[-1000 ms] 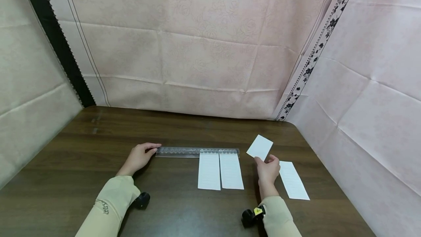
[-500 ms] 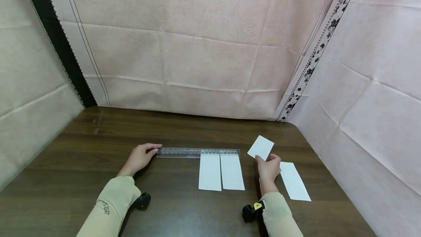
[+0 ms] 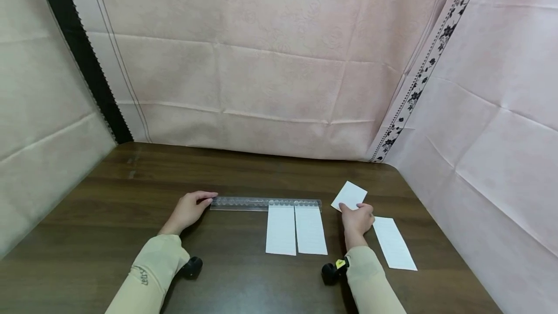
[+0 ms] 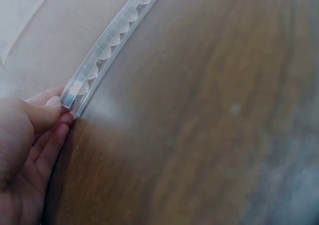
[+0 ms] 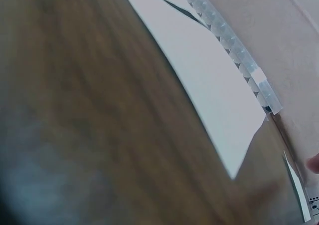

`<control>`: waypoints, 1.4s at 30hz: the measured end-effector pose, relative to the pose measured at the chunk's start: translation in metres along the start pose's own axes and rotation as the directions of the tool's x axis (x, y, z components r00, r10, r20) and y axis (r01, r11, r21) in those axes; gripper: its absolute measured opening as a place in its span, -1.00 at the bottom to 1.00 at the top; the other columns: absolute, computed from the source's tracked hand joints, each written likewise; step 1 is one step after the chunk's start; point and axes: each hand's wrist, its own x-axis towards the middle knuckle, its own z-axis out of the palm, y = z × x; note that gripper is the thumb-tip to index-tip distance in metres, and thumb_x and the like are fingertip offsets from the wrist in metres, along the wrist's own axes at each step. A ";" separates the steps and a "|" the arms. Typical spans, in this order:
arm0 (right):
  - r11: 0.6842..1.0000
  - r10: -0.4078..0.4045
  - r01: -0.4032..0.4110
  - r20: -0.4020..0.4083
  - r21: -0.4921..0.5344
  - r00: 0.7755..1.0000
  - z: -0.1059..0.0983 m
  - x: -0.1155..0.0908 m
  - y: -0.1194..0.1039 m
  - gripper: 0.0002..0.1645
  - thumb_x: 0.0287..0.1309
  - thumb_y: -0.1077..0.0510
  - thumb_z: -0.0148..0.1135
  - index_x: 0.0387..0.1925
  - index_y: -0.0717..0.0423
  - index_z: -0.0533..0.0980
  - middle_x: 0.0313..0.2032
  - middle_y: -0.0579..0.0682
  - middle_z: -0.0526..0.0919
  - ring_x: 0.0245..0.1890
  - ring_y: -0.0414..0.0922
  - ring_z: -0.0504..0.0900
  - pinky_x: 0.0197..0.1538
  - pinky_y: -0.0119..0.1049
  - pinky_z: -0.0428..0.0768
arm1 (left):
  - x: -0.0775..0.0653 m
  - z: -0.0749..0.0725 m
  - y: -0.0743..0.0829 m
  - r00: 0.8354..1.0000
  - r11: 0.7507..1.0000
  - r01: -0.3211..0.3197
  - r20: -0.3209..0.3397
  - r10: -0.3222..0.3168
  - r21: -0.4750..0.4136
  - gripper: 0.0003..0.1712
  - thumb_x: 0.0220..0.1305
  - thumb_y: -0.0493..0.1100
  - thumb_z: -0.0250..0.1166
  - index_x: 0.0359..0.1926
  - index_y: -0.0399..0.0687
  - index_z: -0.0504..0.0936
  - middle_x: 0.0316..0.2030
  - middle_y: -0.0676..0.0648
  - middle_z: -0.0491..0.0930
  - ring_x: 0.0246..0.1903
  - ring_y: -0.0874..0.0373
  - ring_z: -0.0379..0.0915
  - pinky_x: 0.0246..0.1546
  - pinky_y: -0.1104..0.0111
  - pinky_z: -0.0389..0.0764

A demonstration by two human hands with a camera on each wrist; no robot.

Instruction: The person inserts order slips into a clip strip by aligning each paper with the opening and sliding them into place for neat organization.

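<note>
A clear plastic strip (image 3: 244,202), with a row of round, pale scallops along it in the left wrist view, lies across the middle of the table. My left hand (image 3: 190,210) pinches its left end between thumb and fingers. Below the strip's right half lie two lined white paper sheets (image 3: 281,229), side by side, their top edges overlapping the strip. My right hand (image 3: 356,219) is at a small white card (image 3: 349,194), its thumb over the near part and bent fingers at the right edge; whether it grips the card I cannot tell.
Another lined white sheet (image 3: 394,243) lies slanted on the brown wooden table (image 3: 235,280), just right of my right hand. Pale cloth (image 3: 279,81) hangs behind the table and along both sides. Each wrist wears a black camera (image 3: 192,268).
My right hand has shifted slightly forward, its thumb now further over the small card. The left hand keeps hold of the strip; the whole head view has drifted slightly.
</note>
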 end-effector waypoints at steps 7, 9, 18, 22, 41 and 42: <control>0.996 -0.016 0.018 0.026 -0.086 1.000 0.002 0.005 -0.001 -0.39 -0.11 0.14 0.41 -0.16 0.36 0.26 0.04 0.42 0.26 0.16 0.33 0.12 0.19 0.09 0.12 | 0.000 0.000 0.002 1.000 1.000 0.003 0.001 -0.003 0.003 -0.69 0.35 -0.24 0.12 0.06 -0.15 0.60 0.04 -0.25 0.52 0.09 -0.20 0.36 0.06 -0.07 0.35; 0.993 -0.031 0.035 0.037 -0.116 0.999 0.002 0.005 -0.002 -0.39 -0.12 0.14 0.41 -0.16 0.37 0.27 0.05 0.41 0.27 0.20 0.31 0.09 0.21 0.08 0.09 | 0.000 0.000 0.001 1.000 1.000 0.006 0.000 -0.006 0.001 -0.69 0.35 -0.23 0.12 0.06 -0.15 0.60 0.04 -0.24 0.52 0.09 -0.20 0.36 0.06 -0.07 0.35; 0.974 -0.074 0.091 0.087 -0.210 0.993 0.002 0.004 -0.003 -0.47 -0.09 0.20 0.40 -0.24 0.35 0.26 0.16 0.45 0.27 0.36 0.24 -0.12 0.32 0.07 -0.09 | 0.000 0.001 0.000 1.000 1.000 0.006 -0.003 -0.006 -0.003 -0.69 0.35 -0.24 0.11 0.06 -0.15 0.60 0.04 -0.24 0.52 0.08 -0.19 0.38 0.05 -0.06 0.37; 0.973 -0.081 0.098 0.088 -0.208 0.993 0.002 0.003 -0.002 -0.48 -0.08 0.21 0.41 -0.24 0.35 0.26 0.11 0.45 0.32 0.37 0.23 -0.11 0.33 0.05 -0.08 | 0.000 0.001 0.000 1.000 1.000 -0.002 -0.005 0.002 -0.002 -0.70 0.35 -0.25 0.11 0.06 -0.16 0.60 0.03 -0.24 0.53 0.07 -0.19 0.38 0.04 -0.06 0.37; 0.979 -0.100 0.109 0.062 -0.172 0.993 -0.003 0.008 -0.003 -0.47 -0.12 0.30 0.36 -0.18 0.27 0.21 -0.20 0.35 0.45 -0.08 0.32 0.39 -0.05 0.14 0.37 | 0.000 0.000 0.001 1.000 1.000 -0.007 -0.004 0.007 -0.001 -0.69 0.35 -0.25 0.11 0.06 -0.16 0.59 0.03 -0.24 0.53 0.07 -0.19 0.38 0.03 -0.06 0.38; 0.978 -0.101 0.113 0.071 -0.174 0.992 -0.004 0.008 -0.003 -0.46 -0.12 0.30 0.36 -0.17 0.27 0.21 -0.19 0.37 0.46 -0.09 0.33 0.41 -0.06 0.14 0.37 | 0.000 0.001 0.001 1.000 1.000 -0.005 -0.005 0.005 0.000 -0.69 0.35 -0.25 0.11 0.06 -0.15 0.59 0.03 -0.24 0.53 0.07 -0.19 0.38 0.04 -0.06 0.38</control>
